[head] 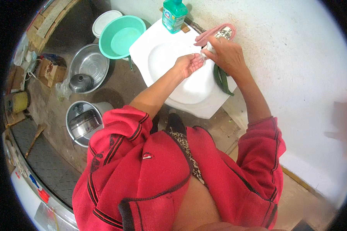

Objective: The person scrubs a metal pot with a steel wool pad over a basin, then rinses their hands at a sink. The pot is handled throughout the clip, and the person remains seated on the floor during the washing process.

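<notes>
My left hand (188, 65) is cupped palm up over the white washbasin (154, 60), fingers slightly spread and holding nothing. At its fingertips there is something clear, seemingly water. My right hand (228, 55) is closed around a small white object (208, 48) just above those fingertips. The fingers partly hide it, so I cannot tell whether it is a tap or a loose item. Behind the right hand, a folded pink cloth (209, 34) lies near the wall. Below that hand, a dark green strip-like item (221, 79) drapes over the basin's right rim.
A green plastic bottle (173, 17) stands on the basin's back corner. To the left are a green plastic tub (123, 36), a wide metal basin (97, 63) with a dark lid (81, 83), and a bucket (70, 127) holding a metal pot (85, 122). A white wall (295, 72) rises on the right.
</notes>
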